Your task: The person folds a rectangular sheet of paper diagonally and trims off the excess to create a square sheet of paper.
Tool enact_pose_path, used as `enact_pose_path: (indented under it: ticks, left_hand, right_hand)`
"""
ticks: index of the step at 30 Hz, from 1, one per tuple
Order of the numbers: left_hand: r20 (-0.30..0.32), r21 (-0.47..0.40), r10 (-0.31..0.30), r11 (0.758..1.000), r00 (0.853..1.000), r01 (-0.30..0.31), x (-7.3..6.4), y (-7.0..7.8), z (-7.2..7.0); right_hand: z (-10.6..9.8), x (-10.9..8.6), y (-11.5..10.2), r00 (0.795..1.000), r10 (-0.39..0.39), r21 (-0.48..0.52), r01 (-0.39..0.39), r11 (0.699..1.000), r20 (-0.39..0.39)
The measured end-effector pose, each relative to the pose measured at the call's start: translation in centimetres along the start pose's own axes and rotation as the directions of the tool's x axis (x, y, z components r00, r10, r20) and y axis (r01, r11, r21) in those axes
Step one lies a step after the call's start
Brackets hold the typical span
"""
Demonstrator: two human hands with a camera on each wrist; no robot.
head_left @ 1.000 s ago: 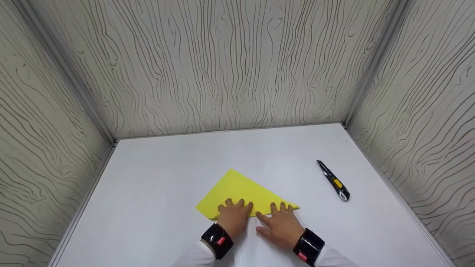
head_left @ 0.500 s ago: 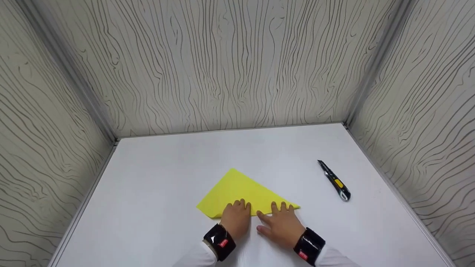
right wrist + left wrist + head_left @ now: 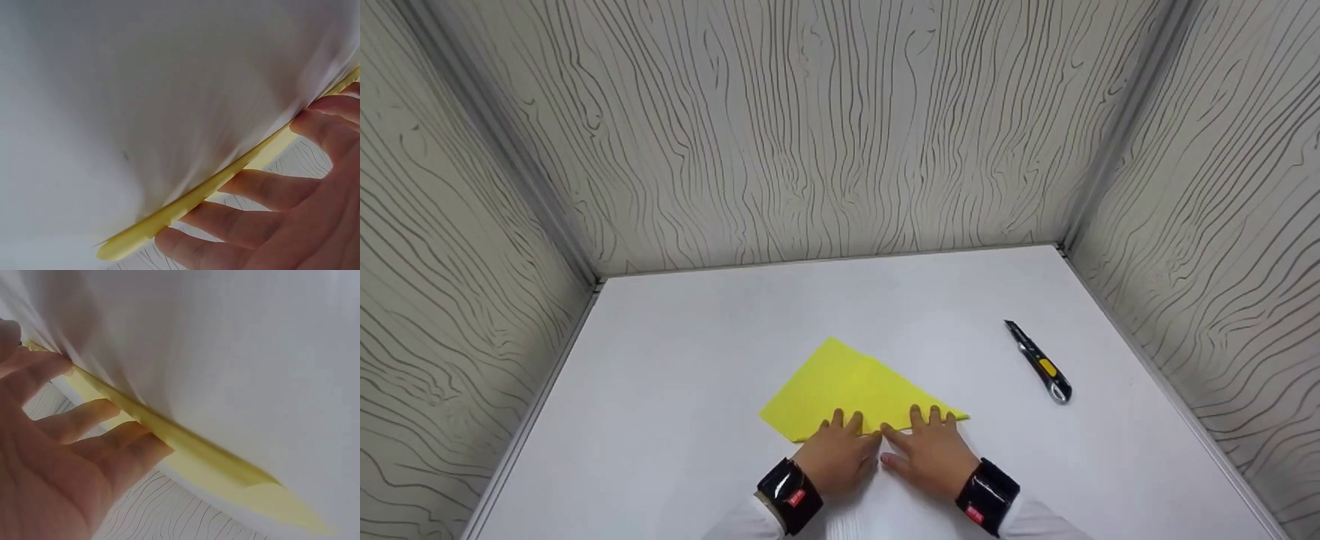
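Yellow paper (image 3: 840, 382), one folded sheet, lies before us near the middle of one white tabletop (image 3: 682, 360), toward our side. Both wrist views show its near edge doubled over in a narrow, slightly rounded fold, and its right end narrows to a point. We have two hands on it. Our left hand (image 3: 836, 459) rests its fingers along the near edge, extended and apart, and our right hand (image 3: 934, 457) does likewise closer to the pointed end. Both press with the fingertips, and both thumbs lie off the sheet on the near side. Our two index fingertips come close together at the edge; whether they touch we cannot tell.

We wear two black wristbands (image 3: 790, 495), each with one red label, over two white sleeves (image 3: 746, 517). To our right, well apart from the paper, lies one black utility knife (image 3: 1039, 360) with one yellow slider, its pointed tip away from us. Three wood-grain-patterned wall panels (image 3: 810, 135) and two grey corner posts (image 3: 1132, 127) surround the tabletop.
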State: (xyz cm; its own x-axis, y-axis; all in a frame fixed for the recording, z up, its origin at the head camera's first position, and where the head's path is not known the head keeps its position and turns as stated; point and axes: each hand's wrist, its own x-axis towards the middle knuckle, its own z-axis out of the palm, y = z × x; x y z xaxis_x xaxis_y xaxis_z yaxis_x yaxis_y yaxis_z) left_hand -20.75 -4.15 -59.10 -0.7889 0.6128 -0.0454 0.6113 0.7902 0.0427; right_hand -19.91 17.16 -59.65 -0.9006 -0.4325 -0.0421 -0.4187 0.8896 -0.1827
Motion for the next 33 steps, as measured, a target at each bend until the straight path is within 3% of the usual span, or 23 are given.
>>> enact_pose_path:
  ticks: [11, 25, 33]
  left_hand:
    - [-0.029, 0.0, 0.01, 1.0, 1.0, -0.01, 0.4, -0.3, -0.3]
    - [-0.003, -0.021, -0.025, 0.999, 1.0, 0.025, 0.6, -0.2, 0.3]
    - [0.036, -0.057, -0.049, 0.997, 0.998, 0.051, 0.1, -0.2, 0.1]
  right_hand:
    - [0.1, -0.5, 1.1, 0.998, -0.057, -0.04, 0.056, 0.998, -0.015]
    - [-0.6, -0.8, 3.3, 0.997, 0.038, -0.038, -0.035, 0.999, 0.07]
    - [-0.9, -0.8, 3.5, 0.992, 0.04, -0.011, -0.039, 0.999, 0.122]
